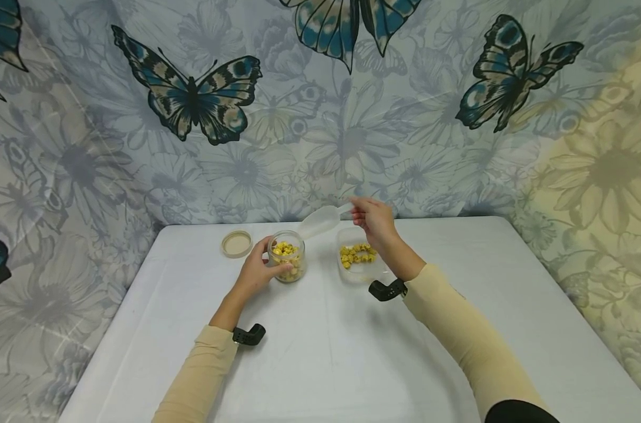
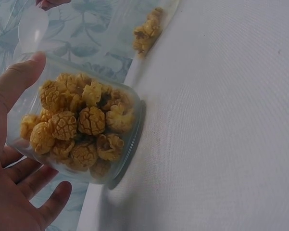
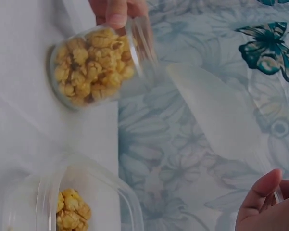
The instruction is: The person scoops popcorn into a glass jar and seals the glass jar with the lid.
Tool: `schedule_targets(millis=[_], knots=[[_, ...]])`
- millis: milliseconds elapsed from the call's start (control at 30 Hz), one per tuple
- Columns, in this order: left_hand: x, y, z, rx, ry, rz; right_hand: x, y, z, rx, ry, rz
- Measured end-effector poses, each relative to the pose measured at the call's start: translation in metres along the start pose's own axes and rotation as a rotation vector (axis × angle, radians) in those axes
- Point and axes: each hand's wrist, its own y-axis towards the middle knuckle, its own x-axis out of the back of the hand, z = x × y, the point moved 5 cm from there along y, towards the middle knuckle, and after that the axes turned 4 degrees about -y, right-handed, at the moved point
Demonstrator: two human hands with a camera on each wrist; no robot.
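My left hand point(image 1: 260, 269) grips a glass jar point(image 2: 134, 113) on the table, thumb on the near side and fingers behind. Caramel popcorn point(image 2: 81, 125) fills much of the jar. My right hand point(image 1: 375, 226) pinches the handle of a translucent white plastic scoop point(image 3: 221, 115) beside the jar. The scoop's tip points left, close to the jar's rim, and no popcorn shows in its bowl. Below the right hand stands a clear plastic container point(image 1: 344, 276) with more popcorn point(image 1: 358, 255) in it.
A round lid point(image 1: 237, 244) lies on the white table point(image 1: 309, 352), left of the jar. Behind the table's far edge hangs a butterfly-patterned cloth point(image 1: 352, 141). Both wrists wear black devices point(image 1: 249, 335).
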Motion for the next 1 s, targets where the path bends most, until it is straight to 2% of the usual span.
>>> schedule_targets(millis=[167, 467, 667, 1000], knots=[[0.001, 0.001, -0.001, 0.005, 0.000, 0.001, 0.012, -0.002, 0.002, -0.005, 0.066, -0.010], [0.000, -0.001, -0.002, -0.001, 0.001, -0.006, 0.039, -0.005, -0.001, -0.019, 0.099, 0.000], [0.000, 0.000, -0.001, -0.005, 0.005, 0.001, 0.060, -0.004, -0.006, -0.044, 0.157, -0.047], [-0.001, -0.003, -0.004, -0.012, 0.002, -0.004, 0.085, -0.005, -0.017, -0.084, 0.174, -0.120]])
